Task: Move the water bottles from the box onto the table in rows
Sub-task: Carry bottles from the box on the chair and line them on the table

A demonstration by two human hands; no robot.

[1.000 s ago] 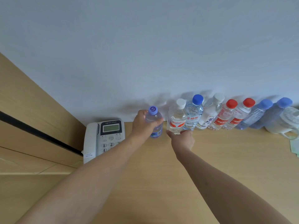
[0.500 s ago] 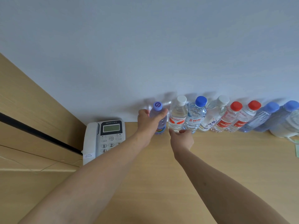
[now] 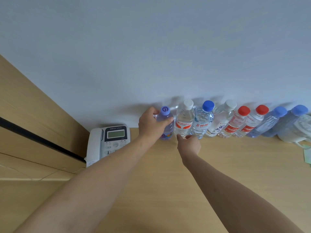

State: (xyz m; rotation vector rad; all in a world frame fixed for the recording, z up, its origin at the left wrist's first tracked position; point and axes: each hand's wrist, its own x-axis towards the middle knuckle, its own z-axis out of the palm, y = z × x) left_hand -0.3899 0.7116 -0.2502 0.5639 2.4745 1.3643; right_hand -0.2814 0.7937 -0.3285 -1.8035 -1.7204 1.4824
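Several water bottles stand in a row against the wall at the back of the wooden table [image 3: 235,169]. My left hand [image 3: 150,124] grips the purple-capped bottle [image 3: 168,132] at the row's left end, and the bottle stands on the table. Next to it is a white-capped bottle with a red label [image 3: 184,117]. My right hand [image 3: 189,145] is in front of that bottle's base, fingers loosely spread, fingertips at or just off the base. Further right stand a blue-capped bottle [image 3: 202,121], another white-capped one, two red-capped and two blue ones. The box is out of view.
A white desk phone [image 3: 111,140] sits at the table's back left corner, close to my left forearm. A white jug [image 3: 298,132] stands at the right end of the row, with green paper [image 3: 307,155] at the right edge. Wooden panels rise on the left.
My left hand has slid the purple-capped bottle right, against the white-capped one. My right hand has let go of the white-capped bottle and drawn back to its base.
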